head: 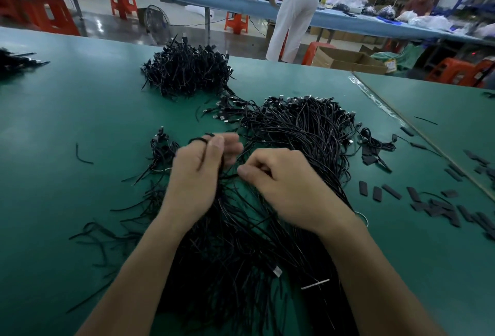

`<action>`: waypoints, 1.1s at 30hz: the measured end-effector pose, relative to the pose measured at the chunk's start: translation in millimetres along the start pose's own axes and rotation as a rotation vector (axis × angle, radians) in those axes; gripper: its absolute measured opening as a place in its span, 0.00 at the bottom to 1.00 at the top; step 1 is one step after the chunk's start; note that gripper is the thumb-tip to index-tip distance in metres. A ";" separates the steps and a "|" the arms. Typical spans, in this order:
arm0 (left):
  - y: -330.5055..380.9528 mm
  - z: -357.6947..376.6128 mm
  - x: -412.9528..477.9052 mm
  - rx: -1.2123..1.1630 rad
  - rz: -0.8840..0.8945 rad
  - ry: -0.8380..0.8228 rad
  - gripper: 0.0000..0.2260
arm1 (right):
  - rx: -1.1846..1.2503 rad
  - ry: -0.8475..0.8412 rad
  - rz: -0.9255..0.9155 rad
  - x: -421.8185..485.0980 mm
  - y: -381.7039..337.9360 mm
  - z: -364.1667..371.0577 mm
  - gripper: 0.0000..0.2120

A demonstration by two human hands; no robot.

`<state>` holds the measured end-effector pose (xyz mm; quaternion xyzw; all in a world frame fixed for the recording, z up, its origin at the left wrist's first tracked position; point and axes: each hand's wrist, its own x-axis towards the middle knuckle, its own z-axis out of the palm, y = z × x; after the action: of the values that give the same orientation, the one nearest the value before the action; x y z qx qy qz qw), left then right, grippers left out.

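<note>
A big loose heap of thin black cables with metal plug ends spreads over the green table, running down toward me under both forearms. My left hand grips a looped black cable, its fingers blurred by motion. Just to its right, my right hand pinches a strand of the same cable between thumb and curled fingers. A small pile of bundled cables lies right beside my left hand.
A larger mound of bundled cables sits further back. Several flat black sleeve pieces are scattered at the right, near a seam in the table. Short black ties lie at the left. A person stands at the far bench.
</note>
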<state>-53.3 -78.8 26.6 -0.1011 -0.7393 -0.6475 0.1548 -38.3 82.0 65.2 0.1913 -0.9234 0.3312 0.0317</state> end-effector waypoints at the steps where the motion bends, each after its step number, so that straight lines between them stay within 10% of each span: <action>1: 0.2 1.1 -1.9 0.153 0.015 -0.071 0.13 | 0.008 0.031 -0.005 -0.1 1.0 -3.1 0.12; 12: 16.1 -5.9 -7.7 -0.382 -0.364 -0.500 0.25 | 0.434 0.253 -0.108 8.3 -1.2 0.8 0.11; 22: 18.3 -8.5 3.2 -1.048 -0.296 -0.102 0.21 | 0.132 -0.023 0.079 -4.3 4.3 28.7 0.16; 28: -4.4 -4.4 4.3 -0.404 -0.073 0.159 0.14 | 0.041 -0.057 -0.029 -6.8 -4.5 23.6 0.12; 33: 2.3 1.4 -2.8 0.103 -0.112 -0.171 0.22 | 0.072 0.143 -0.070 -1.8 -0.2 6.2 0.03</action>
<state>-50.0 -76.9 27.5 -0.1063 -0.7866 -0.6053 0.0597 -36.1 78.6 60.2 0.2002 -0.8990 0.3760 0.1024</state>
